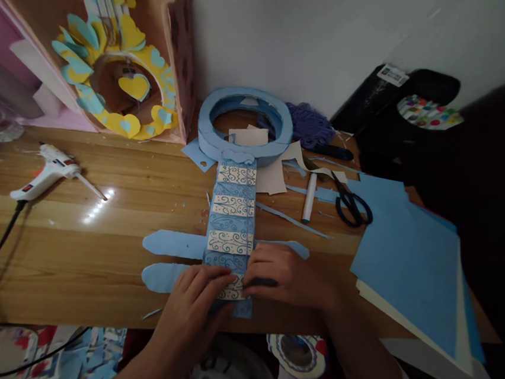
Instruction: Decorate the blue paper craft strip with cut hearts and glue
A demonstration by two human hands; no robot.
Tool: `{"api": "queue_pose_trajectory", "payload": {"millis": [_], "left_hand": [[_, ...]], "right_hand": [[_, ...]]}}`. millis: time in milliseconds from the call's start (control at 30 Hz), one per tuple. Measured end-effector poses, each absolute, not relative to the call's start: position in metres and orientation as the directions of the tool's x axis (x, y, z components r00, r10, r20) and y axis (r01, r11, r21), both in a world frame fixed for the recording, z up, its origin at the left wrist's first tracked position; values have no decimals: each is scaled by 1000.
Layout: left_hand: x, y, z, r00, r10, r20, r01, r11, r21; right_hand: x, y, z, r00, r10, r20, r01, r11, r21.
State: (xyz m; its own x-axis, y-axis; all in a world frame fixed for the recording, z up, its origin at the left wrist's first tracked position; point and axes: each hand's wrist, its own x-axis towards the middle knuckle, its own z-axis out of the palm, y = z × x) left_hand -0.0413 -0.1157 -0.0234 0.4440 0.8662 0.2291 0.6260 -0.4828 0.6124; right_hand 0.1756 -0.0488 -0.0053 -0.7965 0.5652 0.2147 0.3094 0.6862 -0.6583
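Note:
A long blue paper band (pixel 231 223) with cream cross strips and dark swirl drawings runs down the middle of the table. At its top it meets a blue ring-shaped paper piece (pixel 209 111). My left hand (pixel 195 300) is bent over the band's lower left edge, fingertips on the lowest cream strip (pixel 231 295). On the opposite edge, the curled fingers of my right hand (pixel 282 274) grip the band at the same strip. A dark spot shows between these fingers; I cannot make out what it is. Rounded blue paper tabs (pixel 171 243) stick out sideways from the band.
A corded white glue gun (pixel 53 170) lies at left, near a box with a yellow heart wreath (pixel 120 123). To the right are a white marker (pixel 309 198), black scissors (pixel 353 208) and blue paper sheets (pixel 411 258). Purple yarn (pixel 310 125) and paper scraps lie behind.

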Motion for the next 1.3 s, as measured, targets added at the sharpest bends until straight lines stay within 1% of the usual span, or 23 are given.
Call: {"api": "queue_pose_trajectory", "payload": {"millis": [267, 333, 400, 533, 667, 800, 900, 1133, 1300], "left_hand": [[-40, -114, -22, 438, 856, 273, 607, -506, 612], [-41, -115, -21, 437, 845, 310, 588, -529, 612], [-42, -116, -20, 463, 807, 368, 544, -586, 600], [-43, -118, -19, 580, 684, 442, 452, -722, 524], [-44, -116, -19, 625, 612, 485, 462, -790, 403], [-47, -114, -19, 667, 593, 451, 492, -805, 331], [-49, -115, -19, 685, 593, 424, 507, -806, 307], [-50, -115, -21, 677, 607, 415, 526, -794, 304], [-51, -116, -23, 683, 611, 401, 519, -792, 322]], "right_hand": [[175, -49, -3, -795, 570, 207, 304, 669, -678], [175, -49, -3, -795, 572, 204, 304, 665, -682], [175, -50, -5, -790, 579, 202, 308, 660, -685], [174, -49, -8, -785, 587, 200, 304, 645, -701], [175, -50, -10, -789, 587, 184, 312, 639, -703], [175, -50, -9, -795, 583, 168, 319, 637, -702], [175, -50, -7, -789, 590, 170, 328, 639, -696], [173, -49, -5, -794, 579, 189, 306, 648, -698], [177, -47, -3, -759, 626, 180, 334, 611, -718]]}}
